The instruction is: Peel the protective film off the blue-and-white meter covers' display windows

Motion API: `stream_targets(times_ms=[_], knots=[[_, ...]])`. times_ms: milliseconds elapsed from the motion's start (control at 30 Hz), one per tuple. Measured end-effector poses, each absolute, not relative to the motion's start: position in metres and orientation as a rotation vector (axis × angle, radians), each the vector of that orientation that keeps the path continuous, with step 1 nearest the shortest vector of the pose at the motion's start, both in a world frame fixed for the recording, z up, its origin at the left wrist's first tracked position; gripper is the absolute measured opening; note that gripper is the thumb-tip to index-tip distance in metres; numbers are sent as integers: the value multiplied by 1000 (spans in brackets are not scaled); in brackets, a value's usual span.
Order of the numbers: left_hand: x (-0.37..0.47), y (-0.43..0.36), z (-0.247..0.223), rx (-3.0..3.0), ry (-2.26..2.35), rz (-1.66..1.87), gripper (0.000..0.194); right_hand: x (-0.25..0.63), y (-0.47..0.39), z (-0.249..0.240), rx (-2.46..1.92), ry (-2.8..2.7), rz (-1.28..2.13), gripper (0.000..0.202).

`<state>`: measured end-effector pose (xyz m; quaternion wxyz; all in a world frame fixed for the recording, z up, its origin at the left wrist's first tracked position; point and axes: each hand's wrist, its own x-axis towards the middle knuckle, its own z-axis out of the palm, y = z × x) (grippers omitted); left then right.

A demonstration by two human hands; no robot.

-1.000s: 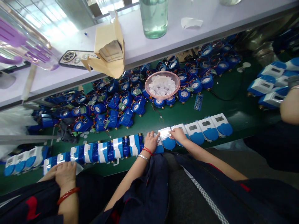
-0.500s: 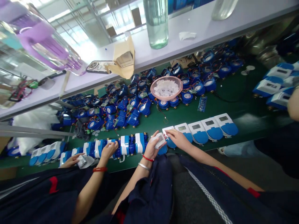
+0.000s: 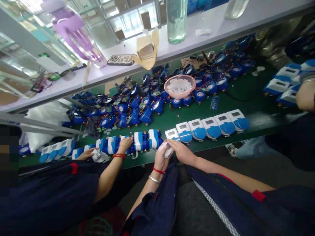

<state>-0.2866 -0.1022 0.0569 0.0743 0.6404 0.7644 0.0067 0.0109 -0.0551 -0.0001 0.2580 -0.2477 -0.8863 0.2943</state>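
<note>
Near the front edge of the green table, my left hand [image 3: 161, 157] is closed around a small white piece [image 3: 168, 151]. My right hand [image 3: 180, 151] meets it from the right, its fingertips pinched on the same piece. Just beyond my hands is the nearest white-and-blue meter [image 3: 172, 133], the left end of a slanting row. Other meters of that row, such as one with a grey display [image 3: 197, 128], stretch to the right. My fingers hide part of the white piece.
Co-worker's hands [image 3: 126, 144] work among meters on the left. A pink bowl of clear pieces [image 3: 179, 87] sits among blue meter bodies [image 3: 157, 105]. Bottles, including a green one [image 3: 176, 23], stand on the white shelf [image 3: 192, 42]. Another person's hand [image 3: 305, 95] is at far right.
My right hand has come off the meter row and joined my left hand at the white piece. The view has shifted, and the co-worker's hands remain among the left meters.
</note>
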Motion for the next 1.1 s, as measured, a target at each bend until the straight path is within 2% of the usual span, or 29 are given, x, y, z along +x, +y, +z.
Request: stream_targets(times_ms=[167, 200, 267, 333, 433, 667, 800, 933, 1100], knots=[[-186, -170, 19, 1623, 2195, 557, 35, -8, -104, -7, -639, -2420, 842, 58], [-166, -183, 11, 1472, 2106, 770, 36, -10, -112, -7, -634, -2412, 854, 58], [-140, -203, 0, 925, 1625, 1282, 38, -14, -127, -7, -633, -2401, 876, 56], [-131, -218, -3, 484, 1189, 1508, 40, -15, -139, -4, -661, -2386, 888, 51], [-134, -231, 3, 273, 1009, 1542, 46, -16, -152, 1, -758, -2332, 897, 39], [-131, -233, 12, 313, 980, 1419, 49, -5, -149, 14, -961, -2213, 974, 13], [-121, -220, 14, 349, 965, 1313, 53, 14, -130, 15, -952, -2207, 1084, 13], [-110, -194, 16, 386, 946, 1252, 61, 44, -112, 13, -929, -2084, 1028, 14], [-89, -148, 9, 457, 1052, 1221, 44, 83, -88, 11, -1010, -1877, 972, 17]])
